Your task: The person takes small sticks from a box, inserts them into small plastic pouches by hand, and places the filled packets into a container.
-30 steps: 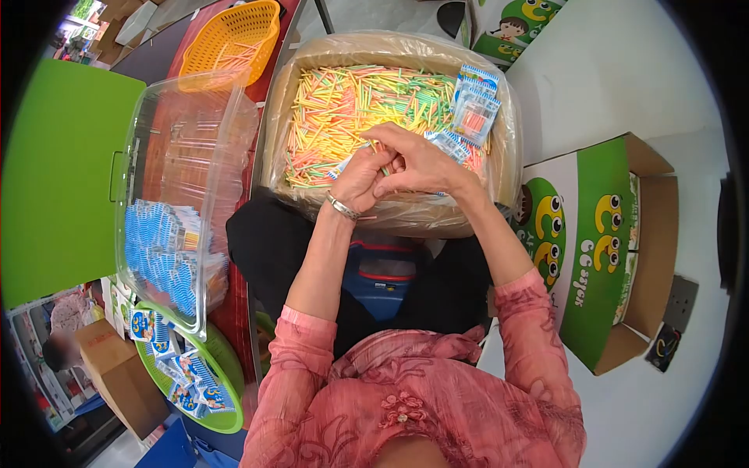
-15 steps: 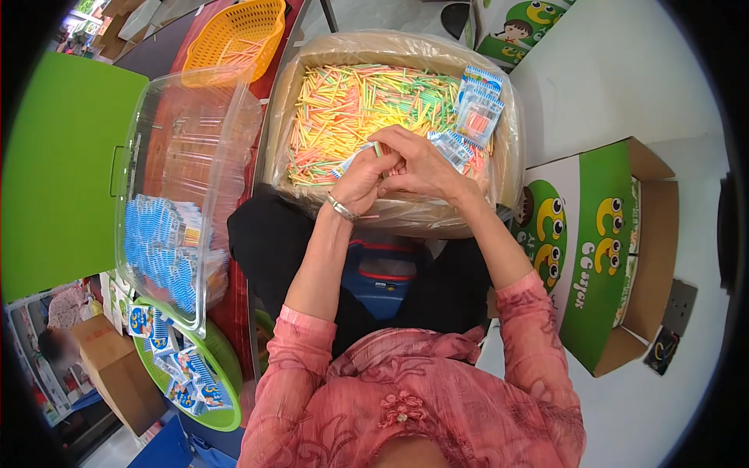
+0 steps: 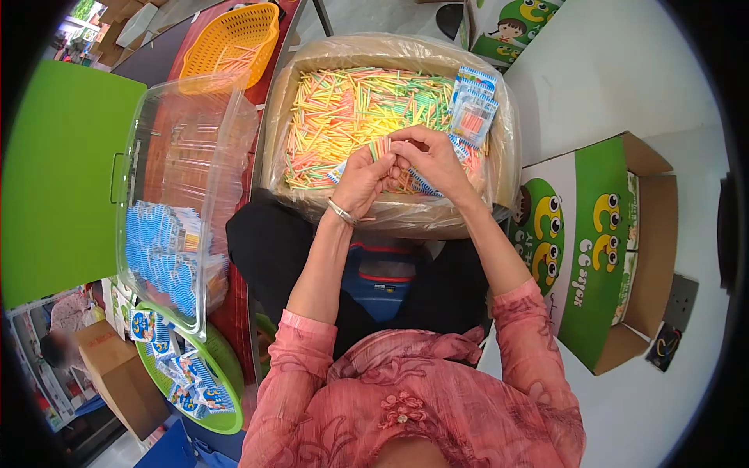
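A bunch of coloured sticks (image 3: 378, 147) sits in my left hand (image 3: 365, 178), with my right hand (image 3: 431, 161) close against it.
My left fingers are curled closed around the bunch, its ends poking up past them; my right thumb and forefinger are bent nearly together at its right side, and I cannot tell whether they grip any of it. Under and beyond my fingers, loose sticks (image 3: 343, 101) fill a plastic-lined box (image 3: 505, 140), with small packets (image 3: 472, 113) on top to the right. Well left of my fingers stand a clear tub (image 3: 201, 308), a yellow basket (image 3: 218, 35) farther ahead, and a green basket (image 3: 232, 363) farther back.
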{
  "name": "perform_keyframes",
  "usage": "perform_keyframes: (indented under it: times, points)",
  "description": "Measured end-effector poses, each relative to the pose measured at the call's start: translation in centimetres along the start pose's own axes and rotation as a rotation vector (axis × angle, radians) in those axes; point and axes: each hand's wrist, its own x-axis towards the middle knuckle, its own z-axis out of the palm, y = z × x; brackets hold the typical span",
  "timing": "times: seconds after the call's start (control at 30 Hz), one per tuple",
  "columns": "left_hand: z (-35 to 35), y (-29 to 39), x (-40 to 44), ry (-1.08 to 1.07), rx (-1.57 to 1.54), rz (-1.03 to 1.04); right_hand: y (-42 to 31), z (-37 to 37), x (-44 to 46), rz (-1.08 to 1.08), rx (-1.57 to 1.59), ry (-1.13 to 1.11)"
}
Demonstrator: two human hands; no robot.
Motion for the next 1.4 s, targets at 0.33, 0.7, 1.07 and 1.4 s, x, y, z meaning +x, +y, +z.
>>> perform_keyframes:
  times: [0.33,0.7,1.07,1.4]
  points:
    - [0.0,-0.4,0.1,0.017,0.299,0.066,0.2,0.9,0.8,-0.061,-0.053,-0.014]
    - [0.2,0.1,-0.4,-0.208,0.162,0.044,-1.9,-0.4,0.7,0.115,0.209,-0.285]
    - [0.2,-0.6,0.1,-0.248,0.051,-0.033,-1.9,-1.1,0.2,0.138,0.202,-0.167]
    - [0.6,-1.6,0.8,0.046,0.293,0.055,1.3,0.5,1.1,0.034,-0.156,0.154]
